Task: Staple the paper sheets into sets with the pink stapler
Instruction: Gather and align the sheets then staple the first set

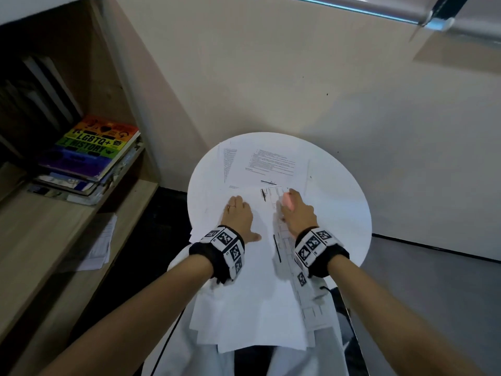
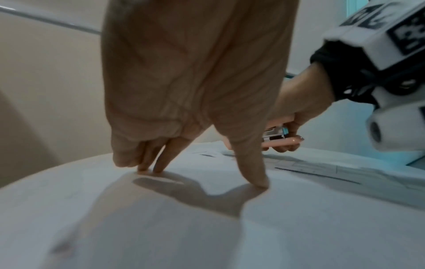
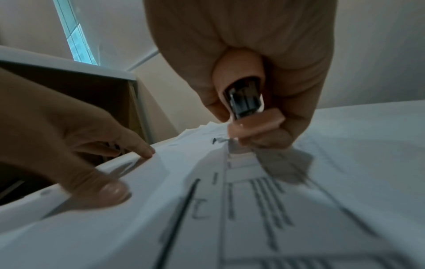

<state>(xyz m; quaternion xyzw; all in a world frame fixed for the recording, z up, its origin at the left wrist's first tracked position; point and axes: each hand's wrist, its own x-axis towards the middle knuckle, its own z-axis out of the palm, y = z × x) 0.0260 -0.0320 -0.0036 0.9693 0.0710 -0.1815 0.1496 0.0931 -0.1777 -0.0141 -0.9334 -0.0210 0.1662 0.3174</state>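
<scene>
My right hand (image 1: 294, 210) grips the pink stapler (image 1: 287, 200) just above the far end of a printed sheet (image 1: 287, 248); in the right wrist view the stapler (image 3: 250, 118) hangs over the sheet (image 3: 264, 209), its mouth pointing away from me. My left hand (image 1: 238, 215) lies flat, fingers straight, pressing a blank white sheet (image 1: 244, 302) onto the table; the left wrist view shows its fingertips (image 2: 260, 182) on the paper (image 2: 161, 227) and the stapler (image 2: 280, 141) beyond. More printed sheets (image 1: 271, 165) lie at the table's far side.
The round white table (image 1: 347, 213) stands against a beige wall. The near sheets overhang the table's front edge above my lap. A wooden shelf unit (image 1: 40, 240) on the left holds a stack of books (image 1: 92, 156) and loose papers (image 1: 100, 245).
</scene>
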